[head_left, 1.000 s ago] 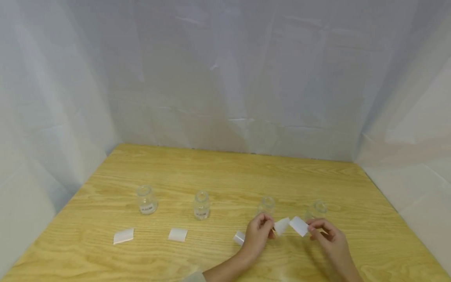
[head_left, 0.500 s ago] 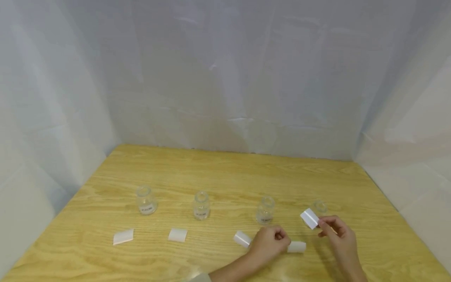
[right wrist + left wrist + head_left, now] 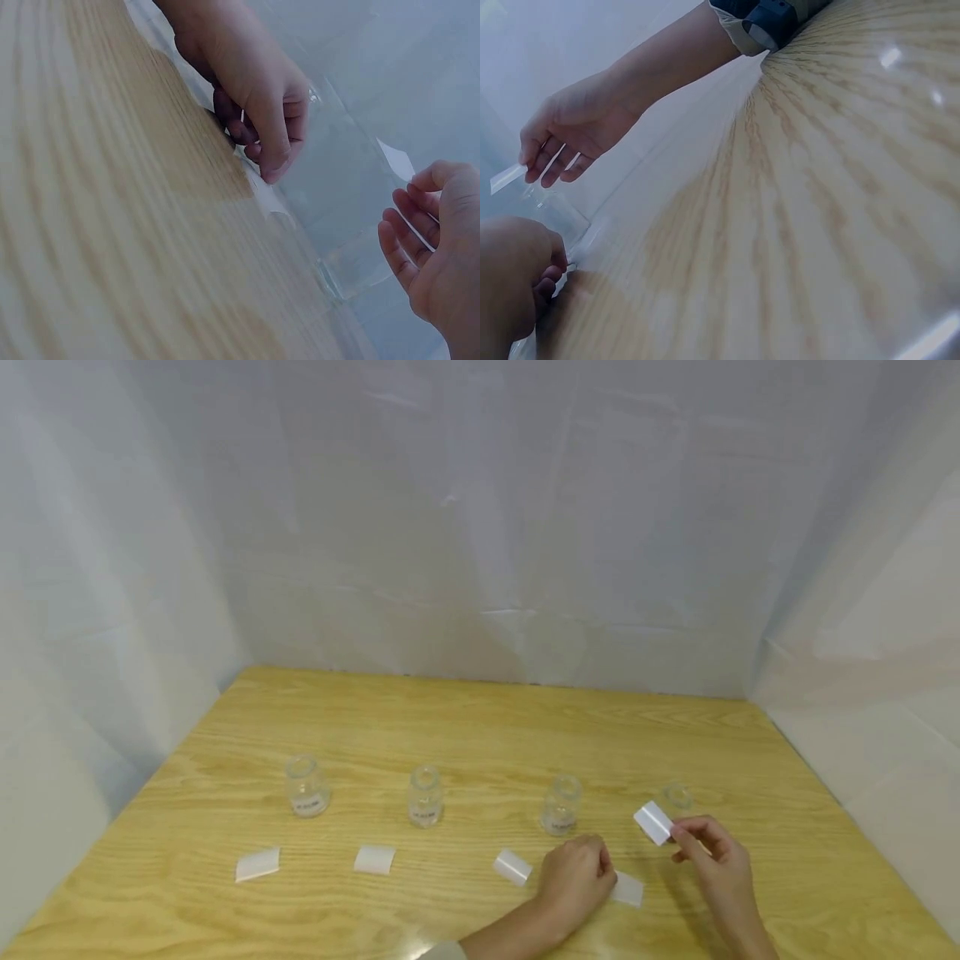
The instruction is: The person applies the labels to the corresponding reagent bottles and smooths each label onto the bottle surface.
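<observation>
My right hand (image 3: 716, 868) pinches a white label (image 3: 652, 822) by its edge, raised above the table in front of the rightmost glass bottle (image 3: 678, 795), which it partly hides. My left hand (image 3: 576, 878) is low at the tabletop, fingers curled. Its thumb and fingertip pinch the edge of a white piece of backing paper (image 3: 628, 889). In the right wrist view the left hand (image 3: 262, 97) has this paper (image 3: 266, 196) at its fingertips, while the right hand (image 3: 442, 247) holds the label (image 3: 395, 159) upright between thumb and finger.
More small glass bottles stand in a row: one far left (image 3: 307, 789), another (image 3: 425, 797), and a third (image 3: 561, 807), each with dark print low down. White slips lie before them: left (image 3: 257, 865), middle (image 3: 374, 860), right (image 3: 513, 867). White sheeting (image 3: 480, 527) encloses the wooden table (image 3: 450, 718).
The label and the backing paper, close together a second ago, are now apart. My left hand has lowered the paper to the table. My right hand has moved slightly right with the label.
</observation>
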Demonstrator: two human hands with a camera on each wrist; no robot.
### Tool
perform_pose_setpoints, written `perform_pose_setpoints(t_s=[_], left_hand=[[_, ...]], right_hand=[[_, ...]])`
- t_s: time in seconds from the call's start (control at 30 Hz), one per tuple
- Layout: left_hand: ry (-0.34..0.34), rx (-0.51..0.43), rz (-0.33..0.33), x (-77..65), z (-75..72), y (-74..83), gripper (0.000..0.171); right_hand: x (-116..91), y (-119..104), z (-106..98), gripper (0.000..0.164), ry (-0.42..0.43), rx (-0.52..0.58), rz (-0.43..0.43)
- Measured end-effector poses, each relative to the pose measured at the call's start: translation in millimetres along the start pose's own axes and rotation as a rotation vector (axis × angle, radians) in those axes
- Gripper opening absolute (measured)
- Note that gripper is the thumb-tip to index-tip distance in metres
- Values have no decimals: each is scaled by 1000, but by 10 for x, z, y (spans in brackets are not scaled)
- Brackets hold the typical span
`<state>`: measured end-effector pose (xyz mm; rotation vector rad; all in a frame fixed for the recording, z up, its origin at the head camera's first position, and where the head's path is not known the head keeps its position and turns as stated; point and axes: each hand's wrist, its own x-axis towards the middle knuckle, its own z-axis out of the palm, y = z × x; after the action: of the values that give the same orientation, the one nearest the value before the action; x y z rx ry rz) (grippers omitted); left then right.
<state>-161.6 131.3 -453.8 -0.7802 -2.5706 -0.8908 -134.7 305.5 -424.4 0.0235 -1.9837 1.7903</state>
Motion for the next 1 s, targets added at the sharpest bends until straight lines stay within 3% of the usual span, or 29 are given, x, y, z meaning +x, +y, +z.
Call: perform_pose_setpoints(t_s=[0.27, 0.4, 0.47, 0.6, 0.67, 0.73, 1.0], left_hand=[[20, -57, -14, 7, -5, -5, 15], [80, -215, -4, 17, 6, 0, 10], [143, -328, 42, 30, 10, 4, 9], [274, -437, 248, 59, 4, 9, 10], [301, -413, 333, 66, 3, 21, 11], [306, -364, 372, 67, 7, 41, 14], [373, -158, 331, 107, 85, 95, 23]], right_hand=[[0, -4, 1, 4, 0, -24, 20], [-9, -10, 0, 4, -2, -56, 26], [-15, -11, 2, 4, -6, -95, 24], [-34, 2, 11, 3, -25, -219, -7], [-45, 9, 18, 5, -37, -281, -20], [-53, 16, 23, 8, -52, -323, -24], [-51, 39, 37, 10, -120, -301, -10]])
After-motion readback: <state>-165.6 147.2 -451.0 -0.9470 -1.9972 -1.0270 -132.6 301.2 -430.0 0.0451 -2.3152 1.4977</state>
